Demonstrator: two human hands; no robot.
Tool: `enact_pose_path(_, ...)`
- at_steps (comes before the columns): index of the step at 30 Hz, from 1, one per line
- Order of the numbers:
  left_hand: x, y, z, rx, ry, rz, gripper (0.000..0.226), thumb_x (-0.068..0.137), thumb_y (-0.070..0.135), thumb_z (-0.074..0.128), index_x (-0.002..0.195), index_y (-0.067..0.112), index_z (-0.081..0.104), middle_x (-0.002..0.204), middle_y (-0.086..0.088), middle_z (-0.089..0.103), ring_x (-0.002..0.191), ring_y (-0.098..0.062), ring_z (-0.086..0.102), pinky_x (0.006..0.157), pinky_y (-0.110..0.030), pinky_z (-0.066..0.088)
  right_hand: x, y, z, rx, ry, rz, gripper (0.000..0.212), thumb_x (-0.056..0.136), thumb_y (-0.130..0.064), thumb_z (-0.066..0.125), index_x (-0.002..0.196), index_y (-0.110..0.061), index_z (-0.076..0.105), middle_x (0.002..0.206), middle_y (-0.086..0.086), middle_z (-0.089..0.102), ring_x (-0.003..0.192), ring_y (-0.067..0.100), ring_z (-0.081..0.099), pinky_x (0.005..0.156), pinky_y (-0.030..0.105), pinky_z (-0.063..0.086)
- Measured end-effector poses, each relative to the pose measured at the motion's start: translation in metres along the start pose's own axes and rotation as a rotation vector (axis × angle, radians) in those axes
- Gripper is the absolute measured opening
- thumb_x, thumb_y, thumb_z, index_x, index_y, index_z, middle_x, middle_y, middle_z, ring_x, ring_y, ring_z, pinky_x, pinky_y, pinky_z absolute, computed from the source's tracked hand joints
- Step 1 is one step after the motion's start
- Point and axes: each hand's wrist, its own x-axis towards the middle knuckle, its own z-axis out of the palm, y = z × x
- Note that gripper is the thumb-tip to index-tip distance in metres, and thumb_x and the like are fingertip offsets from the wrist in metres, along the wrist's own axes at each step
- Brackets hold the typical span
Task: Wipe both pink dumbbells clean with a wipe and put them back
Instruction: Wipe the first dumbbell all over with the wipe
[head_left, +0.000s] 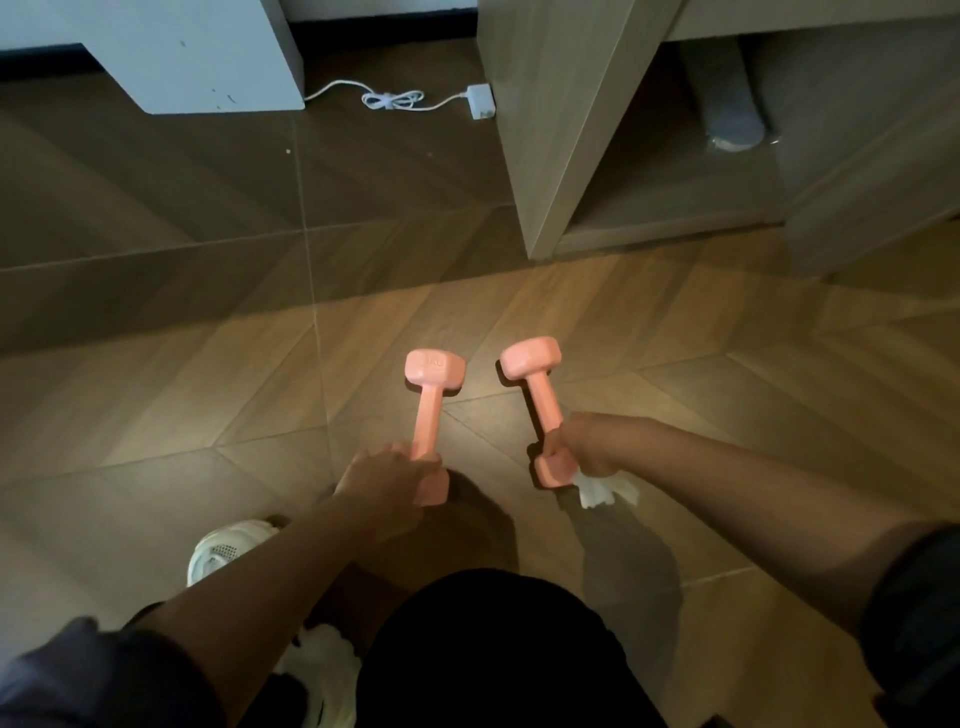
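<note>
Two pink dumbbells are held out over the wooden floor, side by side, each pointing away from me. My left hand (384, 478) is closed around the near end of the left dumbbell (428, 405). My right hand (587, 447) grips the near end of the right dumbbell (535, 389) and also pinches a crumpled white wipe (605, 488), which hangs below the palm. The near heads of both dumbbells are partly hidden by my fingers. I cannot tell whether the dumbbells touch the floor.
A light wooden cabinet (566, 130) with an open low compartment stands ahead on the right. A white charger and cable (415, 98) lie on the floor beside a white furniture panel (208, 57). My white shoes (228, 551) and dark-clothed knee (493, 639) are below my arms.
</note>
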Motion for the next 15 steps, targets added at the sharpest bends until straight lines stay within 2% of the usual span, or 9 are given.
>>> enact_pose_path(2,0.007,0.003,-0.009,-0.284,-0.027,-0.168,0.049,0.084,0.046,0.053,0.128,0.031,0.038,0.102,0.005,0.05,0.089,-0.015,0.057,0.07,-0.029,0.049,-0.006,-0.004,-0.011,-0.187,-0.023,-0.104,0.038,0.097,-0.026,0.058,0.132,-0.011,0.058,0.128,0.01,0.061,0.117,0.028,0.059,0.1,0.037,0.049)
enact_pose_path(3,0.015,0.005,-0.015,-0.446,-0.025,-0.285,0.047,0.085,0.045,0.055,0.125,0.028,0.037,0.094,0.007,0.047,0.081,-0.012,0.055,0.062,-0.025,0.047,-0.009,-0.006,-0.016,-0.23,-0.039,-0.138,0.037,0.098,-0.025,0.057,0.133,-0.014,0.057,0.129,0.009,0.059,0.115,0.028,0.06,0.1,0.036,0.049)
enact_pose_path(6,0.044,0.009,-0.026,-0.805,0.045,-0.506,0.042,0.088,0.027,0.063,0.121,0.02,0.038,0.086,0.004,0.047,0.071,-0.01,0.053,0.054,-0.023,0.041,-0.003,-0.011,-0.026,-0.3,-0.027,-0.264,0.044,0.097,-0.012,0.056,0.14,-0.019,0.049,0.13,0.008,0.052,0.11,0.025,0.057,0.092,0.03,0.049)
enact_pose_path(8,0.063,0.008,-0.032,-1.021,0.087,-0.581,0.043,0.088,0.02,0.063,0.123,0.016,0.039,0.086,0.001,0.048,0.071,-0.013,0.053,0.053,-0.025,0.042,0.004,-0.012,-0.03,-0.242,-0.009,-0.328,0.043,0.097,-0.004,0.052,0.137,-0.017,0.051,0.125,0.005,0.054,0.109,0.023,0.058,0.089,0.03,0.05)
enact_pose_path(11,0.081,0.008,-0.036,-1.325,0.051,-0.584,0.037,0.09,0.009,0.059,0.125,0.007,0.047,0.082,-0.006,0.057,0.067,-0.015,0.056,0.057,-0.029,0.049,0.013,-0.01,-0.031,0.018,0.018,-0.369,0.035,0.096,0.001,0.052,0.126,-0.016,0.06,0.119,0.004,0.055,0.101,0.023,0.061,0.078,0.029,0.052)
enact_pose_path(13,0.085,0.009,-0.038,-1.457,0.012,-0.559,0.034,0.092,0.005,0.057,0.125,0.006,0.05,0.076,-0.009,0.056,0.06,-0.016,0.053,0.055,-0.028,0.048,0.014,-0.01,-0.03,0.188,0.059,-0.371,0.03,0.096,-0.001,0.053,0.118,-0.019,0.063,0.119,0.006,0.058,0.101,0.025,0.064,0.083,0.034,0.055)
enact_pose_path(15,0.081,0.008,-0.041,-1.473,0.012,-0.554,0.029,0.092,0.007,0.058,0.12,0.005,0.052,0.07,-0.008,0.053,0.056,-0.016,0.049,0.052,-0.027,0.045,0.015,-0.011,-0.028,0.355,0.098,-0.376,0.026,0.096,-0.001,0.054,0.107,-0.021,0.067,0.12,0.008,0.061,0.106,0.027,0.063,0.093,0.041,0.055)
